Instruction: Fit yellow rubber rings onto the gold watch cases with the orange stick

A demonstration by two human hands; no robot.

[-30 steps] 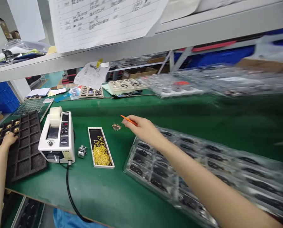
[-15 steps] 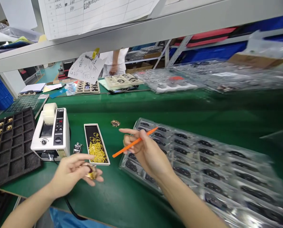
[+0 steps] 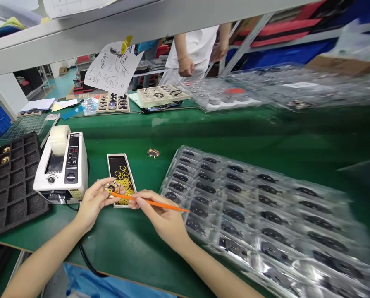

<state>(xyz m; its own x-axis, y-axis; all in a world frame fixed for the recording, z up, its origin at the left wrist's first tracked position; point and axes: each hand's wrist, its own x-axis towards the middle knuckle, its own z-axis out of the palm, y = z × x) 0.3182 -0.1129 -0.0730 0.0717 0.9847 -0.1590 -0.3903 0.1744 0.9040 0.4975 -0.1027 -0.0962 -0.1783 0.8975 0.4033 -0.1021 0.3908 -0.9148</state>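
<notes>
Tweezers (image 3: 160,203), orange, sit clamped in the right hand's (image 3: 163,217) closed grip, one end at the gold watch case (image 3: 112,189) that the left hand (image 3: 93,203) pinches over the white tray (image 3: 132,182).

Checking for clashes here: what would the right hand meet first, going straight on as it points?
Likely the round gold part in the left hand, by the tip of the orange tool; how high the right hand sits over the white tray is unclear.
</notes>
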